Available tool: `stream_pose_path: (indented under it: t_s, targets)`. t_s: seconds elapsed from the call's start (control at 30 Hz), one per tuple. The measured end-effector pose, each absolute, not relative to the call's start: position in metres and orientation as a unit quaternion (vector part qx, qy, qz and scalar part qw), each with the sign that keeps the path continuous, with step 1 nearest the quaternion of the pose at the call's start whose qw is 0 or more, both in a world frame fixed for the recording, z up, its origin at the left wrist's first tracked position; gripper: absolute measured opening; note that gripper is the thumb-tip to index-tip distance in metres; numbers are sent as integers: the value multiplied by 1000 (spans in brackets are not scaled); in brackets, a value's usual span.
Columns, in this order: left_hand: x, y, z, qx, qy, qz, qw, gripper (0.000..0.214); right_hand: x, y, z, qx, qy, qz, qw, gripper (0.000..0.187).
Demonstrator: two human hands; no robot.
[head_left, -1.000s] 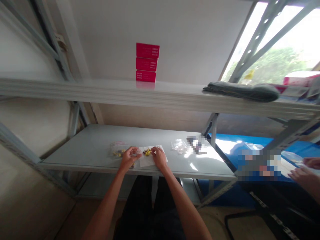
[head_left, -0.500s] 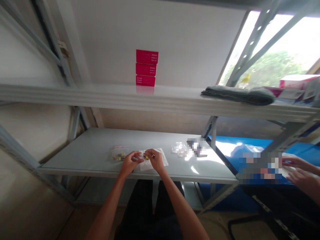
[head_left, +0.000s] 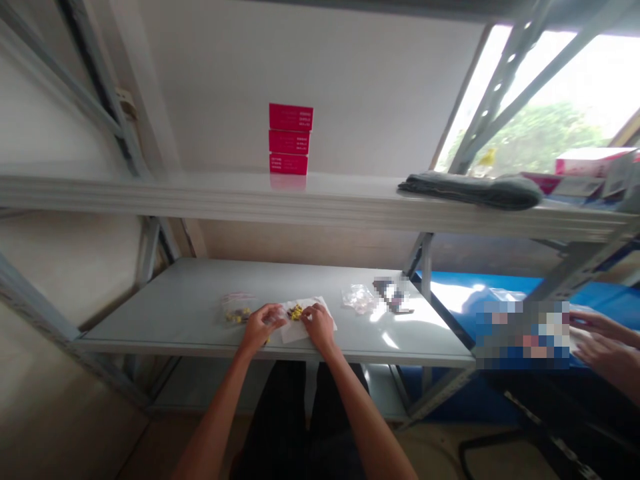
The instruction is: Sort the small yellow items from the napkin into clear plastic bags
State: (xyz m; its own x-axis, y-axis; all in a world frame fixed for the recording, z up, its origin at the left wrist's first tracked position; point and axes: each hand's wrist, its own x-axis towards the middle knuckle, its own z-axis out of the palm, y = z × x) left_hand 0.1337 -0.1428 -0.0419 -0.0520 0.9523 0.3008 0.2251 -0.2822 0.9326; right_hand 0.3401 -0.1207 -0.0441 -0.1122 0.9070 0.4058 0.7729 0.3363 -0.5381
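Yellow pieces sit in a small heap on white paper on the grey metal shelf, just beside the right hand, whose curled fingers touch the paper. The left hand hovers half-closed at the paper's left edge, near a clear bag of yellow and dark bits; whether either hand grips anything cannot be told. Another person's hands work at far right.

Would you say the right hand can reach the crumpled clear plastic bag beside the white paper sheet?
Probably yes: the right hand rests on the white paper sheet, and the crumpled clear plastic bag lies close by on the grey shelf, nothing visibly between them.
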Motion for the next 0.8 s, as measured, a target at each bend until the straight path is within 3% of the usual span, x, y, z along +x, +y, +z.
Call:
stream_pose_path:
  t_s: [0.23,0.37,0.63,0.8]
  targets:
    - [140,-145,-38,646,491,494,310,52,340,-128,-33,-422,-770,181,444,16]
    - [142,-145,-35,661,481,484,312,50,339,-131,-28,-344,-795,245,435,22]
    - [139,-144,-33,624,499,509,320,52,340,-133,-21,-302,-818,278,404,41]
    - [136,-144,-35,601,488,518,365,54,344,-126,-30,-349,-745,321,469,43]
